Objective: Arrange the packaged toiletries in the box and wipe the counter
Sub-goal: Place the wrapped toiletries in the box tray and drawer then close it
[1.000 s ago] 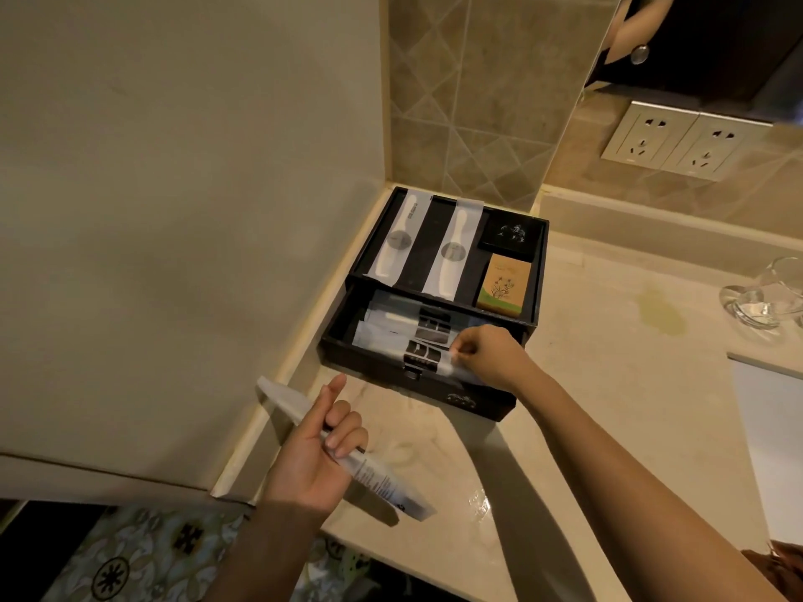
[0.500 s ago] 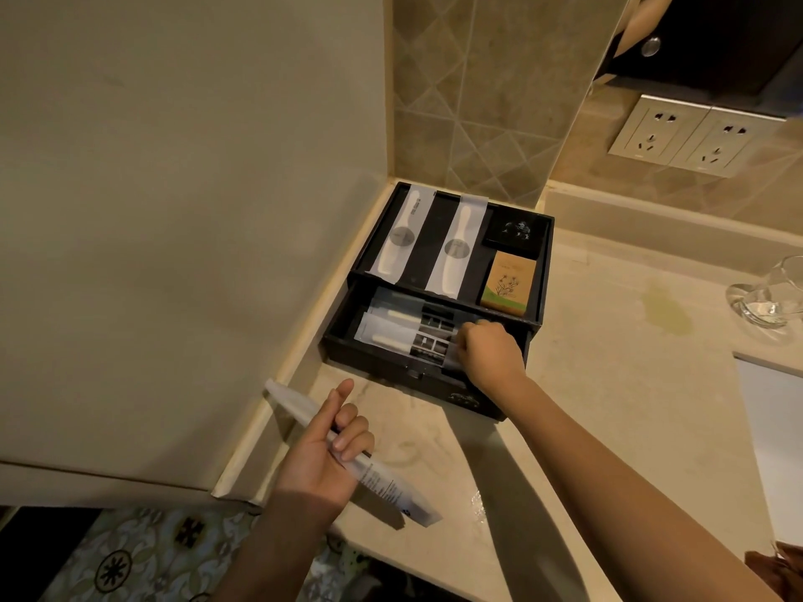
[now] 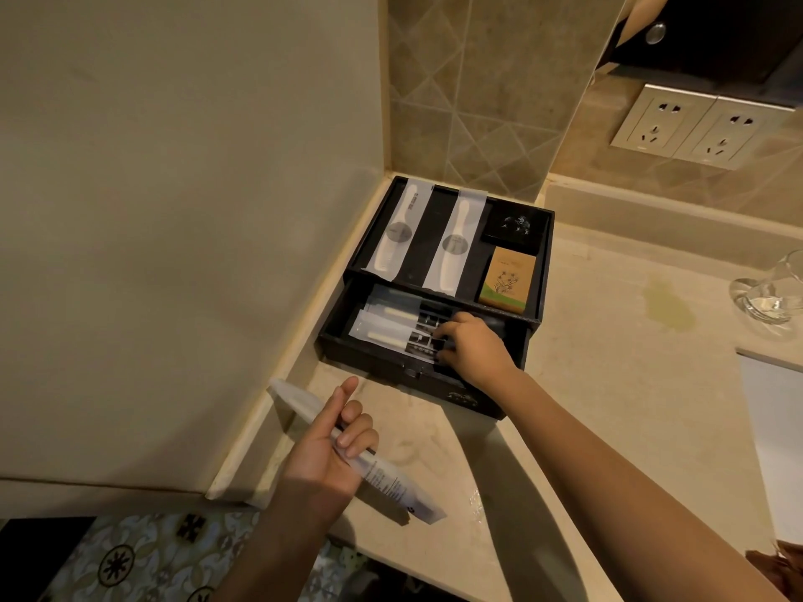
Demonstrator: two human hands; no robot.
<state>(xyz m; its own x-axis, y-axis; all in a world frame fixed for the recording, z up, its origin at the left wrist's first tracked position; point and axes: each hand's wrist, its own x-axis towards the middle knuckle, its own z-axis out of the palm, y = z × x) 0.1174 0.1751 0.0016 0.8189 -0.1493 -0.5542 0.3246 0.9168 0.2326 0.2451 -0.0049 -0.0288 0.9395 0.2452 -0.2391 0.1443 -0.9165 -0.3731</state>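
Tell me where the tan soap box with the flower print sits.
In the head view, the tan soap box lies in the black box's top tray, right side, just in front of a small black packet.

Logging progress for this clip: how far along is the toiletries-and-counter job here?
Done: two packaged combs, a tan soap box and a black box sit in the top tray. In hand: the right hand adjusts packets in the open drawer; the left hand holds one more packet. Left: stowing that packet and wiping; a yellowish stain marks the counter.
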